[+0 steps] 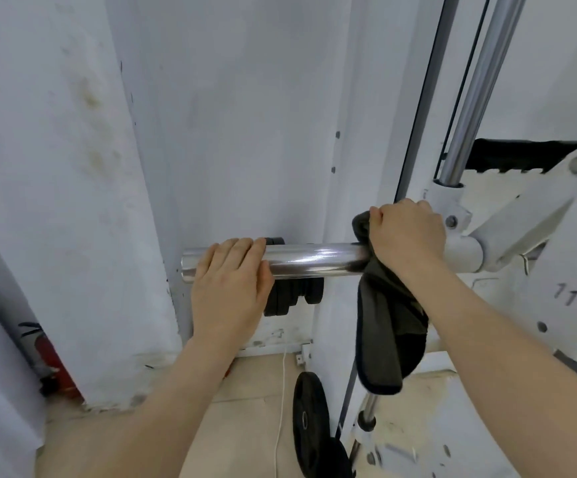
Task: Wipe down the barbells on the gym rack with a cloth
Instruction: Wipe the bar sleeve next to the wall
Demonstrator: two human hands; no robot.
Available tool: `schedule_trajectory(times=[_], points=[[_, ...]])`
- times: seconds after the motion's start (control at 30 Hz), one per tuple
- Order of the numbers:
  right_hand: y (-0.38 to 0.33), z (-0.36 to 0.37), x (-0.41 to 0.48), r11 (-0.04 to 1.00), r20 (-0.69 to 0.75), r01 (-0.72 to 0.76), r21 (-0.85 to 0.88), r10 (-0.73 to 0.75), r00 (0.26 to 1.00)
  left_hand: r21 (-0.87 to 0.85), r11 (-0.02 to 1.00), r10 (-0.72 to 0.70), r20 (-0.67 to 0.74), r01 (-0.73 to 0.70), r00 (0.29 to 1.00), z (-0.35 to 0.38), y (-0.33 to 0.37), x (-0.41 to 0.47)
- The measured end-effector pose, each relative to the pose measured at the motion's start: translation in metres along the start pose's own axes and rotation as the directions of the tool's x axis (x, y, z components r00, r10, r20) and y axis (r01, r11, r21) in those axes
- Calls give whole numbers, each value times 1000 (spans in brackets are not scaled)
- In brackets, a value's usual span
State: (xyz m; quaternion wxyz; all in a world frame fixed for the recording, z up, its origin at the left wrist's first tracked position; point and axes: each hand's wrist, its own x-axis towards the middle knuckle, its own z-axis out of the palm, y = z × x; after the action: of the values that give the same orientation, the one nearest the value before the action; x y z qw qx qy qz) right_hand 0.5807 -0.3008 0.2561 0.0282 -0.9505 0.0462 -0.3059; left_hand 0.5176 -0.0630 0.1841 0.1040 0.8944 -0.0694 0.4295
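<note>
right hand [406, 236] grips dark cloth [388, 326] | shiny round sleeve [314, 261]

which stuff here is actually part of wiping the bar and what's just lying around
In use: chrome bar; dark cloth, gripped by the right hand round the bar; left hand resting on the bar near its end.
Lying about: black weight plate on the floor; small plates behind the bar; red extinguisher; white cable.

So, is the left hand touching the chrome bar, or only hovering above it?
Touching. The head view shows the left hand lying on the chrome bar near its free end, fingers resting across its top, no gap visible.
</note>
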Motion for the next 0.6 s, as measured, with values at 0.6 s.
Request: schedule_trajectory(times=[0.6], points=[[-5,0,44,979,558,-171,114,79,826,89,996,-2,65,-4,998,26,42,34]])
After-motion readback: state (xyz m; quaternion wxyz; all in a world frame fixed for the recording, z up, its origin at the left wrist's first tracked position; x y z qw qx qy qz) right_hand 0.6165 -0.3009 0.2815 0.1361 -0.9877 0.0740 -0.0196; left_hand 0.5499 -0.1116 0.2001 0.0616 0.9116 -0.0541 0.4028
